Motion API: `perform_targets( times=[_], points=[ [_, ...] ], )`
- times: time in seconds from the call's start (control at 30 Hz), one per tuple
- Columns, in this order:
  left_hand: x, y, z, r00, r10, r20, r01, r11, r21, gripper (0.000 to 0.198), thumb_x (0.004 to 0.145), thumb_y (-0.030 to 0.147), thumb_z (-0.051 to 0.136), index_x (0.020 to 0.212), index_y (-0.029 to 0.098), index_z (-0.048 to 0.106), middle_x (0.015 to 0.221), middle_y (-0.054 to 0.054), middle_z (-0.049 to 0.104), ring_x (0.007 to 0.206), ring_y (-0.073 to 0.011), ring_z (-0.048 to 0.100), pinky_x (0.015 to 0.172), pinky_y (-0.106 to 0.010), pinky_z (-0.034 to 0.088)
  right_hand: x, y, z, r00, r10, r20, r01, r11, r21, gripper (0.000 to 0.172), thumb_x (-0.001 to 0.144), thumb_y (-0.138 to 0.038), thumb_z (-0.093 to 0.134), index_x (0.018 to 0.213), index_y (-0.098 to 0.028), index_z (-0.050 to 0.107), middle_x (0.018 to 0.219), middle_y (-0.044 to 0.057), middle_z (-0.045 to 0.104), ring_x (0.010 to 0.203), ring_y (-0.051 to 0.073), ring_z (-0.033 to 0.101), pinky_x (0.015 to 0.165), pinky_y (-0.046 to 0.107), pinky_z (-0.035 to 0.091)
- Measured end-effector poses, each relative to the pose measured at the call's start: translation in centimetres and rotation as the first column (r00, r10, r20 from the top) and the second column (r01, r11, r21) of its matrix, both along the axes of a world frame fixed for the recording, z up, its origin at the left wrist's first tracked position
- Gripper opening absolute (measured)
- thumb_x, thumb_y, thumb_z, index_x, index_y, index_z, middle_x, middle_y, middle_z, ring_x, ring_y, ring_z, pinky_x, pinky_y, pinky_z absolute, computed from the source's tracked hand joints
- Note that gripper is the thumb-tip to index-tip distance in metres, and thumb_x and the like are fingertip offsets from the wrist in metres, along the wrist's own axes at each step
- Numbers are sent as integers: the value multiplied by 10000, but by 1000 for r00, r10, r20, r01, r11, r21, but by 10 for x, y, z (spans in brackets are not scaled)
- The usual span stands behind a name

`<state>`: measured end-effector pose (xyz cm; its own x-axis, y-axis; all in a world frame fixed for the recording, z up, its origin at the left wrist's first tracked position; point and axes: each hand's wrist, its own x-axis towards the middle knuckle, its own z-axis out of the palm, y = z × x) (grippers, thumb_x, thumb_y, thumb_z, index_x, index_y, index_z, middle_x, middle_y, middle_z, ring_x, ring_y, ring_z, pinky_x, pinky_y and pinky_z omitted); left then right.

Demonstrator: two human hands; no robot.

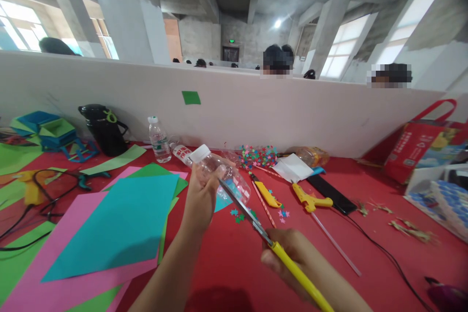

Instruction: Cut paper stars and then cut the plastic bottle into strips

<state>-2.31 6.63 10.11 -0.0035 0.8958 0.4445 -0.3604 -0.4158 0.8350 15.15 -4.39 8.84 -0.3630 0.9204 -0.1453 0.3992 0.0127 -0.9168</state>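
My left hand (203, 200) is closed round a clear plastic bottle (236, 178) with a white cap, which it holds tilted above the table. In my right hand (288, 256) is a pair of scissors (263, 231) with yellow handles. Their blades point up and left, the tips touching or very close to the bottle's side near my left fingers. I cannot tell how far apart the blades are. Below the bottle lie small star sequins (239, 215) and a striped paper straw (263, 204). A yellow utility knife (266, 194) rests just to the right.
Coloured paper sheets (120, 224) cover the left side, with a yellow glue gun (31, 187) and its cord beyond. Another glue gun (310, 200) with a glue stick lies right. A water bottle (160, 141) and black flask (104, 129) stand by the white partition (226, 117). A red bag (420, 146) stands far right.
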Motion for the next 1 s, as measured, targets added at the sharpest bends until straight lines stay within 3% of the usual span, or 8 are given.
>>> perform_targets(
  times=[0.23, 0.63, 0.83, 1.0],
  points=[
    [7, -9, 5, 987, -26, -161, 37, 997, 66, 223, 814, 395, 691, 814, 189, 608, 825, -46, 651, 766, -194, 627, 665, -313, 466, -2, -4, 6, 995, -87, 59, 82, 994, 76, 696, 740, -924, 302, 682, -232, 350, 575, -55, 357, 511, 106, 356, 455, 239, 245],
    [5, -6, 2, 979, -2, -202, 18, 997, 78, 207, 844, 388, 656, 889, 185, 656, 869, -57, 646, 796, -203, 618, 696, -335, 468, 1, 2, -12, 997, -62, 48, 62, 998, 2, 639, 775, -848, 430, 655, -224, 368, 545, -83, 283, 456, 73, 291, 421, 226, 155],
    [5, -7, 4, 982, -26, -188, 41, 996, 79, 210, 843, 395, 653, 871, 188, 628, 857, -57, 639, 791, -203, 599, 706, -336, 461, 0, 1, -3, 999, -33, 30, 33, 999, 13, 643, 774, -862, 419, 676, -229, 360, 526, -85, 301, 453, 75, 300, 429, 232, 155],
    [5, -6, 4, 981, -25, -190, 39, 997, 70, 203, 828, 383, 667, 845, 190, 607, 837, -55, 641, 776, -197, 590, 724, -336, 454, -2, -5, 8, 996, -91, -10, 91, 995, -47, 671, 727, -904, 405, 684, -238, 338, 515, -82, 335, 444, 78, 327, 420, 227, 183]
  ],
)
